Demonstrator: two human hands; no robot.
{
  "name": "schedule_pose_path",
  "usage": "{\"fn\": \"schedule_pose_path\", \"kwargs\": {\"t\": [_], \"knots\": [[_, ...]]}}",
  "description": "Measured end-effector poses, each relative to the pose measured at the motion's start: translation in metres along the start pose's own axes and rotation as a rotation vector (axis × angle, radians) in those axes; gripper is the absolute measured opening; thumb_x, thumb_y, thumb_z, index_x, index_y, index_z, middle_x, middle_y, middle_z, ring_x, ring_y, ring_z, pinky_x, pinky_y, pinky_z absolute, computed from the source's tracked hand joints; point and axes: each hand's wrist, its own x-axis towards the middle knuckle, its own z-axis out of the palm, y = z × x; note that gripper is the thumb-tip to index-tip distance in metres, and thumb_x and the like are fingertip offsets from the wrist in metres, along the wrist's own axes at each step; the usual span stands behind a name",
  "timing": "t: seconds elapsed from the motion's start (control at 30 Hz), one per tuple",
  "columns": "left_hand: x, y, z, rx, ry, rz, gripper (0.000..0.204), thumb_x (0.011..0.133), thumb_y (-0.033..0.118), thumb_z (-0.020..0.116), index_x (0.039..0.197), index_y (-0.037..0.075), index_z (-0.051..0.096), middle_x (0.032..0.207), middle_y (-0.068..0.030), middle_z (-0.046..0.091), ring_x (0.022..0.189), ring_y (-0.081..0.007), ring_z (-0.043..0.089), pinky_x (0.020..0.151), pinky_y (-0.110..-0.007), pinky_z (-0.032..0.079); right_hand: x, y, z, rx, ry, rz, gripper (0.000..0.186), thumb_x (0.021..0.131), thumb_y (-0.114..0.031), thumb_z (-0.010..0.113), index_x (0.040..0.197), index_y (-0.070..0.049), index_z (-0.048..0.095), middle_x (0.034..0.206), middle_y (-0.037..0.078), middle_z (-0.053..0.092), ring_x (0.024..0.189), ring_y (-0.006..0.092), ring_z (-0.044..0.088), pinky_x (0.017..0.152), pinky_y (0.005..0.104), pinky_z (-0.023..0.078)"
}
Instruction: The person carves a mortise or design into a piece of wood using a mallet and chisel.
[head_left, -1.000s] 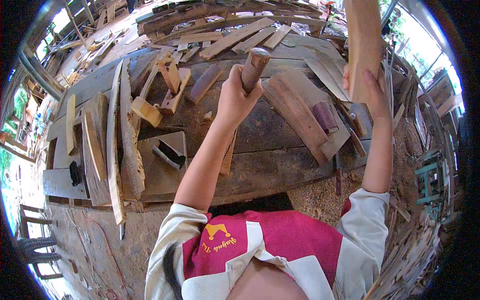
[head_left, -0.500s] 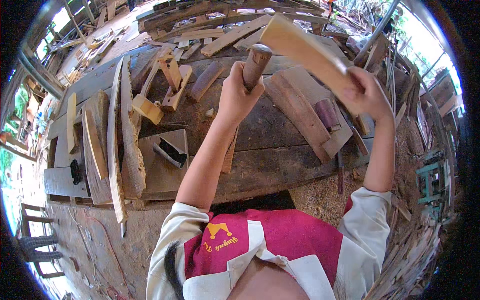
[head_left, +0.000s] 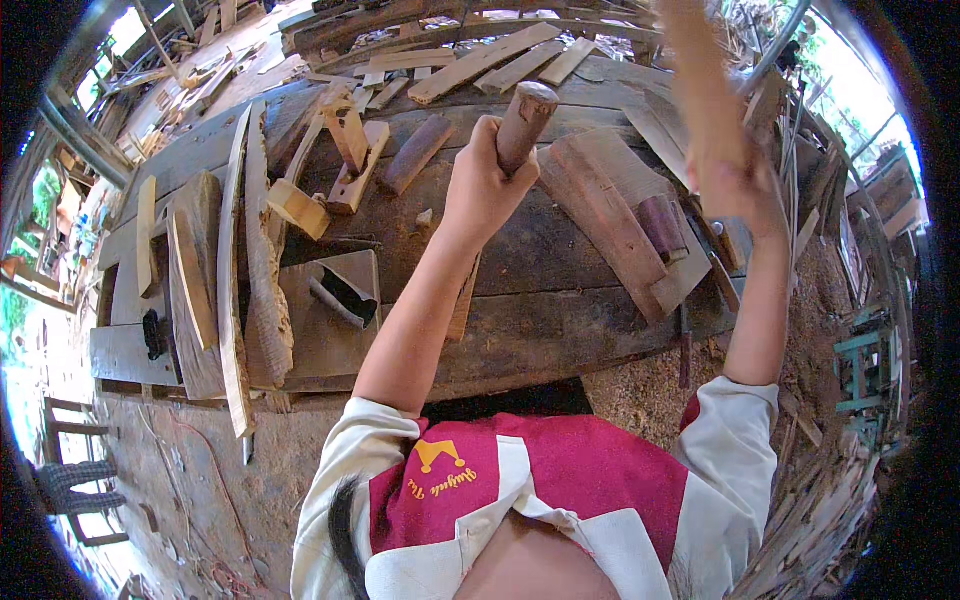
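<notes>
My left hand [head_left: 478,195] is closed round a thick brown wooden tool handle [head_left: 527,122], tilted, its flat worn end up. Whatever is at its lower end is hidden behind the fist. My right hand [head_left: 742,188], blurred, grips a pale flat wooden board [head_left: 698,75] raised upright over the bench's right side, apart from the handle. Under my left wrist a narrow strip of wood [head_left: 464,300] shows. Right of my left hand lie brown planks [head_left: 605,220] with a dark round wooden piece [head_left: 660,228] on them.
Long rough-edged boards [head_left: 235,270] lie on the left of the wooden bench [head_left: 540,335]. Near them are a holed wood piece [head_left: 360,175], a small block [head_left: 298,208] and a dark hollow object [head_left: 342,295]. Scrap planks [head_left: 485,65] are piled beyond; sawdust [head_left: 640,385] covers the floor.
The board in my right hand has swung from slanting left to upright, away from the handle. My left hand and the handle have shifted slightly right, the handle leaning more.
</notes>
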Motion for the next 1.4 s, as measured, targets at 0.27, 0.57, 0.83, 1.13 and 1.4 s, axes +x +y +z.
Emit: {"fn": "schedule_pose_path", "kwargs": {"t": [0.27,0.57,0.83,1.13,1.4], "knots": [[0.001,0.002,0.0,-0.04,0.001,-0.015,0.03,0.075,0.017,0.063,0.095,0.002,0.047,0.077,-0.0198,0.06,0.072,-0.0325,0.062,0.065,-0.034,0.047,-0.001,0.034,-0.016,-0.409,0.082,-0.011,0.058,0.073,-0.035,0.07,0.112,0.004,0.05,0.102,0.01,0.057,0.095,0.0159,0.053,0.085,0.0285,0.042],[0.0,0.0,-0.002,-0.013,0.002,-0.032,0.03,0.075,0.016,0.063,0.096,0.001,0.047,0.076,-0.0193,0.059,0.071,-0.0318,0.061,0.066,-0.033,0.046,-0.048,0.143,0.077,-0.912,0.173,0.117,0.032,0.067,-0.025,0.067,0.072,0.004,0.053,0.076,0.013,0.052,0.071,0.0211,0.051,0.062,0.0336,0.041],[0.001,0.0,-0.004,-0.041,0.015,0.003,0.027,0.077,0.015,0.063,0.093,0.001,0.047,0.072,-0.0126,0.058,0.065,-0.0162,0.055,0.063,-0.028,0.044,-0.089,0.192,0.118,-0.998,0.157,0.186,0.043,0.069,-0.033,0.07,0.085,0.005,0.056,0.095,0.016,0.052,0.094,0.0316,0.053,0.08,0.0378,0.045],[0.001,-0.006,-0.003,-0.17,0.008,-0.028,0.022,0.078,0.012,0.064,0.09,0.006,0.045,0.071,-0.001,0.05,0.064,-0.0085,0.045,0.058,-0.024,0.04,-0.075,0.182,0.117,-0.732,0.3,-0.044,0.047,0.069,-0.031,0.072,0.101,0.0,0.055,0.103,0.017,0.053,0.097,0.0317,0.051,0.083,0.0388,0.043],[0.0,-0.008,-0.004,-0.002,-0.143,0.014,0.041,0.073,0.023,0.071,0.101,0.0,0.049,0.083,-0.0148,0.06,0.076,-0.0259,0.059,0.071,-0.03,0.045,0.002,0.11,0.144,0.015,0.134,-0.073,0.065,0.077,-0.045,0.066,0.123,-0.006,0.043,0.121,0.011,0.05,0.113,0.0196,0.047,0.088,0.0354,0.04]]}}
